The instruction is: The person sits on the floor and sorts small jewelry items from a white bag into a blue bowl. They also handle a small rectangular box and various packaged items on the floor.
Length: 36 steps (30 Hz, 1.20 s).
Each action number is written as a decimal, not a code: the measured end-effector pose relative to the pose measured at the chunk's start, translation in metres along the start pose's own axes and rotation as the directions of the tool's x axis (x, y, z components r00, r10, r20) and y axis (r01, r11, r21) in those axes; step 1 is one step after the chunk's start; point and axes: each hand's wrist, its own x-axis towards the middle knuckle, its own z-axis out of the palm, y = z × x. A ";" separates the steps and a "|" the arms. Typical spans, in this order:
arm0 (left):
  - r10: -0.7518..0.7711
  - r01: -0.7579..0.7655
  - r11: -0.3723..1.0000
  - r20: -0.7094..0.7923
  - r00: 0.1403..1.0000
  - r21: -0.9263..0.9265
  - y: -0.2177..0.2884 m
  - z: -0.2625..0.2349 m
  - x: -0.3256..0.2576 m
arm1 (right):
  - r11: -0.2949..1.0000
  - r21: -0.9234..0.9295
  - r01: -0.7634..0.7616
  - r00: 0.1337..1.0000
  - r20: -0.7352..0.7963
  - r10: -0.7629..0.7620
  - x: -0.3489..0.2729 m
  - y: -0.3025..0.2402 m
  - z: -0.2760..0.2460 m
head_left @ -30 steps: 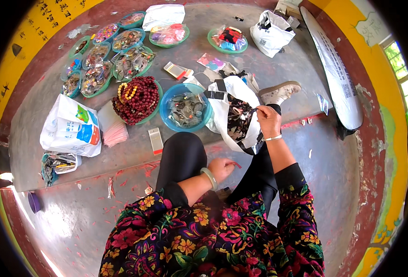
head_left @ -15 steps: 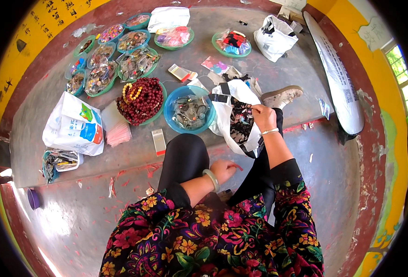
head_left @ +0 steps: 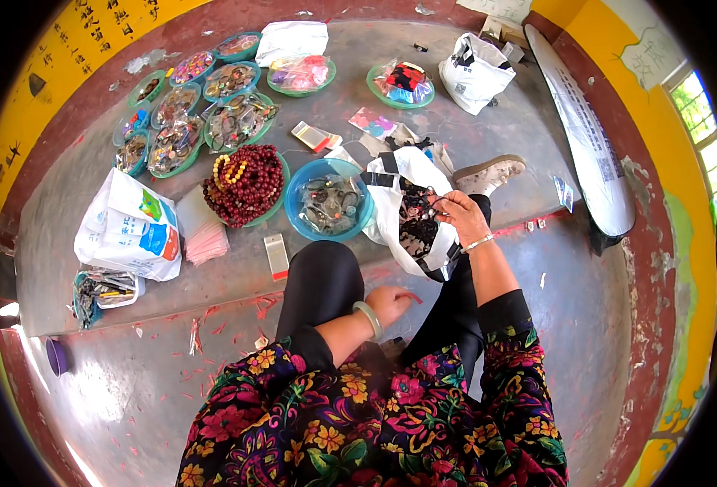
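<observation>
My right hand, with a silvery bracelet at the wrist, is over the mouth of a white plastic bag between my knees. Its thumb and fingertips pinch what looks like a thin dark cord. Inside the bag lies a tangle of small dark pieces with pinkish bits, too fine to make out. Lower down, by my left knee, my left hand is closed around a narrow red strip, whose end sticks out past the fingers. A pale green bangle circles that wrist.
Left of the bag stands a blue basin of small bagged items. Beside it dark red beads fill a green basin. Several more basins are further back. Also around are pink strips, a printed white bag and another white bag.
My right hand has turned and lifted slightly at the bag's mouth, with its fingers spread more and a thin dark strand showing at the tips. My left hand keeps its hold on the red strip.
</observation>
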 end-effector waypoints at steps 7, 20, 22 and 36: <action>-0.042 0.039 0.992 -0.023 0.999 -0.124 -0.010 0.003 0.001 | 0.911 0.396 -0.115 0.985 0.165 0.053 -0.049 -0.023 0.010; 0.393 -0.383 0.882 -0.021 0.919 -0.274 0.040 -0.026 -0.049 | 0.833 0.494 -0.247 0.967 0.186 0.176 -0.173 0.006 0.023; 0.353 -0.332 0.884 0.006 0.936 -0.330 0.041 -0.026 -0.055 | 0.814 0.512 -0.275 0.959 0.212 0.190 -0.182 0.014 0.024; 0.062 0.206 0.524 0.278 0.959 -0.827 0.032 -0.033 -0.078 | 0.934 -0.275 0.229 0.973 0.108 -0.206 -0.201 -0.008 0.025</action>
